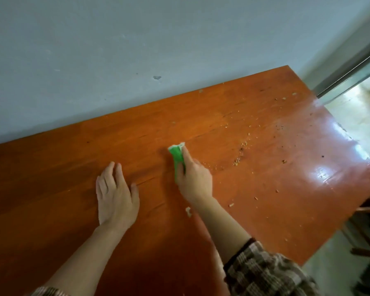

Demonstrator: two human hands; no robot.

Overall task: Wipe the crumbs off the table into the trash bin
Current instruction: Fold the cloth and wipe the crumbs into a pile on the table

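— Where's the green cloth (176,155)?
— On the counter (51,178), under the right hand (193,178), fingers curled round it.
— And the crumbs (241,150)?
— Scattered beside it, toward the right edge. The left hand (115,195) lies flat, fingers straight, holding nothing.

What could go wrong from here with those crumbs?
No bin is in view, and the crumbs lie toward the right edge of the table, so a sweep by the right hand with the green cloth may push them onto the floor. The crumbs spread wide; the small cloth may miss some, like the pale bit beside the forearm.
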